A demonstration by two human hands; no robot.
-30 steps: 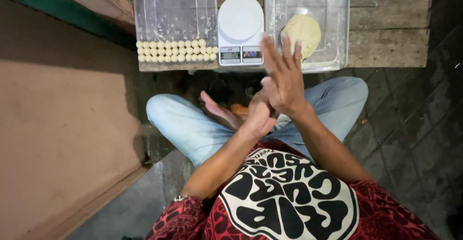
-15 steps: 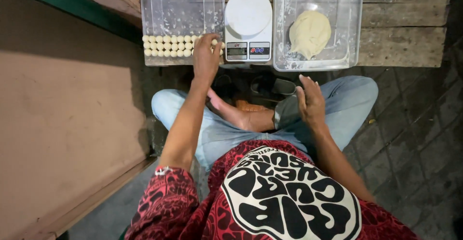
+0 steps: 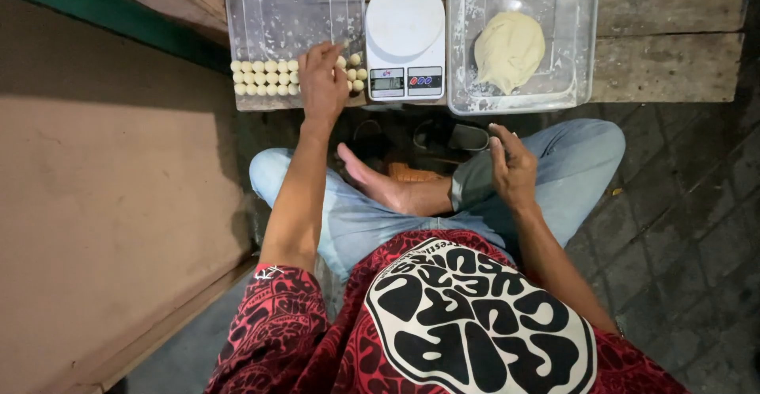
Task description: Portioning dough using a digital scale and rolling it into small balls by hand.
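Note:
My left hand point(image 3: 323, 83) reaches into the clear tray point(image 3: 277, 6) on the left, palm down over the rows of small pale dough balls point(image 3: 265, 78) along its near edge; whether it holds one is hidden. My right hand point(image 3: 511, 164) hovers above my right knee, fingers loosely apart and empty. A white round kitchen scale point(image 3: 404, 38) sits between the two trays. The right clear tray point(image 3: 578, 45) contains a large lump of pale dough point(image 3: 509, 49).
I sit cross-legged in jeans, one bare foot point(image 3: 372, 180) in front of me. The trays rest on a low wooden plank platform point(image 3: 673, 38). A brown board point(image 3: 103, 204) lies at my left; dark paving stones point(image 3: 689, 228) lie at my right. Sandals point(image 3: 451, 137) sit under the platform.
My hands were pressed together in front of me; the left has gone forward to the dough ball rows and the right has dropped over my knee.

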